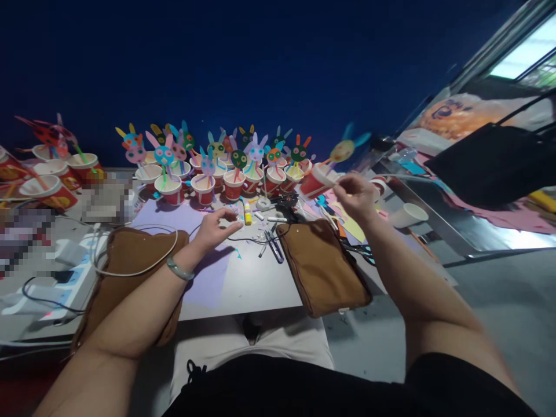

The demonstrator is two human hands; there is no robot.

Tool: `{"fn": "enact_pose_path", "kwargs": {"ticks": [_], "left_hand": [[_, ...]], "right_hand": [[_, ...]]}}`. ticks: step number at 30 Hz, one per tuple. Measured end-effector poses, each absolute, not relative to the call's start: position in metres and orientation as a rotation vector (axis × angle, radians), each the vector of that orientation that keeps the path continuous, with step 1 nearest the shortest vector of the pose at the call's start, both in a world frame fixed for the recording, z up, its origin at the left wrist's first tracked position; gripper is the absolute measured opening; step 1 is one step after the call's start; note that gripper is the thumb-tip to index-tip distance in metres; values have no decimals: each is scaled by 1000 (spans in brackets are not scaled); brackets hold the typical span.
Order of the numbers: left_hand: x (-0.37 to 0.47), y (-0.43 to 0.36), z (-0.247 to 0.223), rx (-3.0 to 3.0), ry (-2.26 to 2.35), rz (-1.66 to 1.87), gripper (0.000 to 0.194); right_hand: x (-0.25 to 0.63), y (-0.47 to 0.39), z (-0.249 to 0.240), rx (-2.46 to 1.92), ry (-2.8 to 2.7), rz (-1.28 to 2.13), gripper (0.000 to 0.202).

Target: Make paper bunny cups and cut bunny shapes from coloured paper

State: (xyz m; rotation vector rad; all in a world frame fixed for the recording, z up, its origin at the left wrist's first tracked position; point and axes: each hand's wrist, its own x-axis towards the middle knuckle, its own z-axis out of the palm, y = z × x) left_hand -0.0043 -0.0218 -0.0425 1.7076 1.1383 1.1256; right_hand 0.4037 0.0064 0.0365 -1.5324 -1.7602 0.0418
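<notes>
My right hand (357, 196) pinches the rim of a red-and-white paper cup (316, 180) at the right end of the group. The cup is tilted, and a yellow rabbit-like figure (343, 151) with blue ears rises from it, slightly blurred. Above the table's middle, my left hand (218, 227) is open, thumb and fingers apart with nothing between them. Beyond it stand several similar cups (234, 186) with colourful paper rabbit heads, such as a blue one (164, 154) with pink ears. A yellow glue stick (247, 213) stands just past the left fingertips.
Brown padded cushions, one on the left (130, 255) and one on the right (325, 266), lie along the front edge. Between them are tweezers (274, 246) and paper scraps. A power strip (72, 295) with cables sits left; a plain white cup (409, 215) lies right, near a black bag (486, 162).
</notes>
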Motion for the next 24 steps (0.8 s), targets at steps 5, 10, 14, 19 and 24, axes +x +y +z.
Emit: {"fn": "enact_pose_path", "kwargs": {"ticks": [5, 10, 14, 19, 24], "left_hand": [[-4, -25, -40, 1532, 857, 1026, 77], [-5, -24, -36, 1483, 684, 958, 90], [-4, -21, -36, 1596, 786, 972, 83], [-5, -19, -39, 1620, 890, 892, 66], [-4, -21, -36, 1547, 956, 982, 71]], "right_hand": [[322, -37, 63, -1077, -2177, 425, 14], [274, -38, 65, -734, -2479, 450, 9], [250, -34, 50, -620, -2544, 392, 9], [235, -38, 35, -591, -2524, 423, 10], [280, -1, 35, -879, -2156, 344, 30]]}}
